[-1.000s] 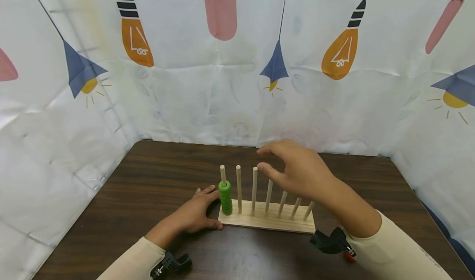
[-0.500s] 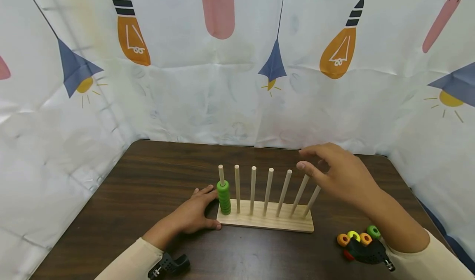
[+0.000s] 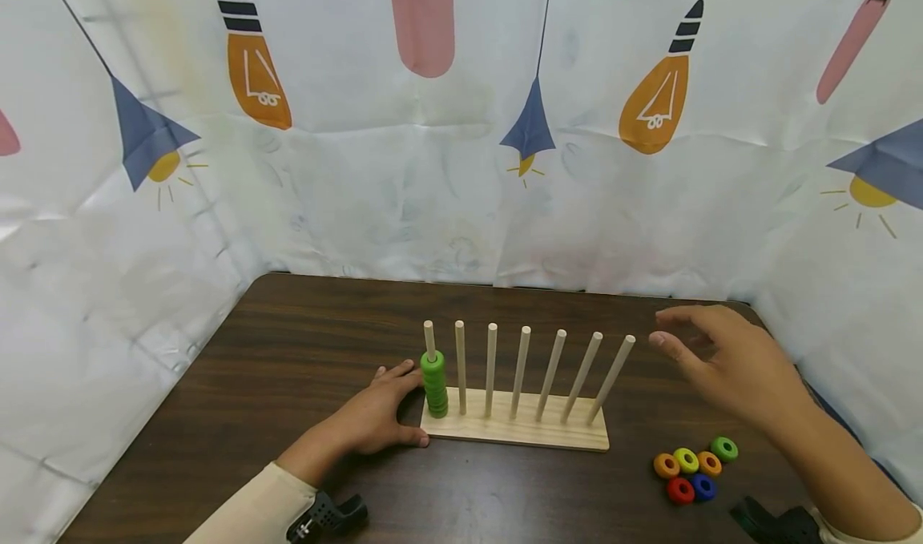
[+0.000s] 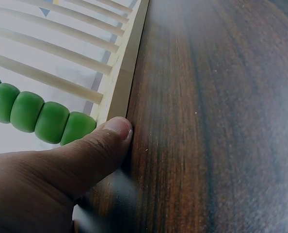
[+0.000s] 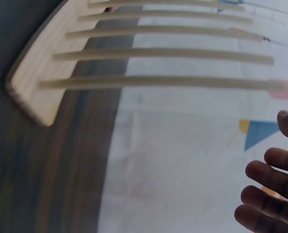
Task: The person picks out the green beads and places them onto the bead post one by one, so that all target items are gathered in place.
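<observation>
A wooden peg stand point(image 3: 515, 432) with a row of upright pegs is on the table. Several green beads point(image 3: 436, 385) are stacked on its leftmost peg; the other pegs are bare. My left hand point(image 3: 378, 412) holds the left end of the base, and in the left wrist view the thumb point(image 4: 100, 148) presses against the front edge near the lowest bead. Off the stand's right end, in the air, my right hand point(image 3: 739, 364) has nothing in it, its fingers loosely bent. In the right wrist view those fingers point(image 5: 267, 177) are apart from the pegs point(image 5: 173, 83).
Loose beads lie in a cluster right of the stand: orange point(image 3: 667, 465), yellow point(image 3: 686, 460), green point(image 3: 724, 449), red point(image 3: 680, 491) and blue point(image 3: 703, 487), with a second orange one among them. A printed white cloth point(image 3: 346, 199) hangs behind the dark wooden table point(image 3: 303, 328).
My right hand has moved from above the middle pegs rightward past the stand's end, uncovering the pegs and the loose beads. The left hand stays at the base.
</observation>
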Available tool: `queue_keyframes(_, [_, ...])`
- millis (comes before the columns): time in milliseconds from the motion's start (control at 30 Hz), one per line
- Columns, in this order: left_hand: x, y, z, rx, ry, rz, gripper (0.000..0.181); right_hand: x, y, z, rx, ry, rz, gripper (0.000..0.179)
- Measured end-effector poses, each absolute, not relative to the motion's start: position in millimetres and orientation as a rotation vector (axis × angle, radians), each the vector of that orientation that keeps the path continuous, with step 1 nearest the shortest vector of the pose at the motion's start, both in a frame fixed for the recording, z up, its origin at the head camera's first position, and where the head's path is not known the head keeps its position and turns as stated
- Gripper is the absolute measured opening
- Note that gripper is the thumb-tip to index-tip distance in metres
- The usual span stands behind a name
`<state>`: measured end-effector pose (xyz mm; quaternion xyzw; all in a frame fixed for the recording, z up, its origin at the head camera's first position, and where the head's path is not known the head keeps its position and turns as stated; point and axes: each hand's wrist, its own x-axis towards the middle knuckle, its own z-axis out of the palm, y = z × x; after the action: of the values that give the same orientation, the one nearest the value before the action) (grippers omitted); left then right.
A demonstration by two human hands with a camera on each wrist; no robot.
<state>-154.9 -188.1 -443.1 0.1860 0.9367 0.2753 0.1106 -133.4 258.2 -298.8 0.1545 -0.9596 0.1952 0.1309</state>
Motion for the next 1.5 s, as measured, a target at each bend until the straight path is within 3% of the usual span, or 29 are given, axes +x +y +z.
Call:
queue_keyframes(567, [-154.7,-188.7,-444.4,0.543,2.753,0.812,0.085,-116.7,320.0,-360.2,0.16,-3.04,0.554,0.055])
queue_keyframes(1133, [-153.1,-186.9,-441.4,0.527,2.742,0.819,0.086,-106.2,359.7,-419.4,0.204,-3.113,0.564,0.019])
queue_keyframes(1500, [-154.1,-187.7,-442.4,0.55,2.741,0.813,0.087,-104.4,369.2,-433.2,0.214,-3.184,0.584,0.018])
